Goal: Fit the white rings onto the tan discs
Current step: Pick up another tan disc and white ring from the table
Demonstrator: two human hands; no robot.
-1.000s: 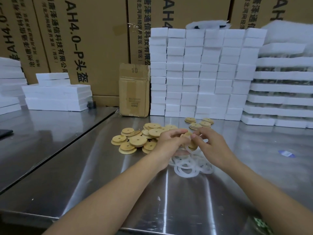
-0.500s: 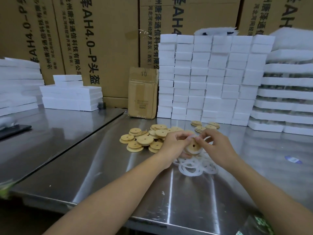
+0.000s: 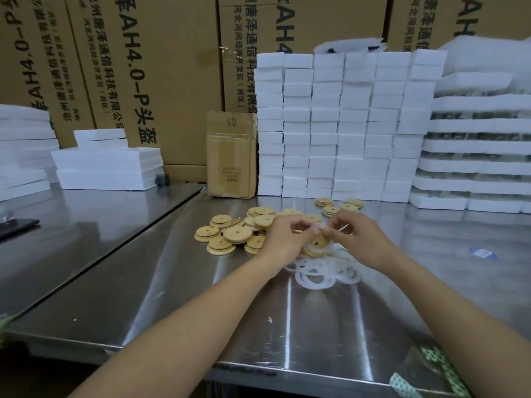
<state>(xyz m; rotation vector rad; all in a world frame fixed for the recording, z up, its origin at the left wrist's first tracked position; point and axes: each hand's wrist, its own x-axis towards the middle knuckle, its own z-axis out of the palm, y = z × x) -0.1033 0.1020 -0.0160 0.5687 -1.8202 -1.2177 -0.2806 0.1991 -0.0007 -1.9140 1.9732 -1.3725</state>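
The tall brown cardboard cartons (image 3: 149, 81) behind the small brown cardboard box (image 3: 231, 156) carry bold black print: "AH4.0-P" followed by the characters 头盔, beside columns of smaller Chinese text I can only partly read. The small box itself has "10" written near its top and a faded label lower down that is too blurred to read.

In front of that box and to its right, above the steel tabletop (image 3: 172, 297), my two forearms reach in and my hands meet. My left hand (image 3: 283, 239), fingers curled, pinches the rim of a flat tan wooden disc (image 3: 317, 245) with a centre hole, its face tilted toward me. My right hand (image 3: 362, 239) pinches a thin white ring (image 3: 319, 228) at the disc's upper edge; how far the ring sits round the rim I cannot tell.

Just under the disc, nearer me than the box, lies a heap of loose white rings (image 3: 321, 272). Directly in front of the box is a spread of tan discs (image 3: 237, 234). Just beside the box's right side stand stacked white foam blocks (image 3: 344, 124).
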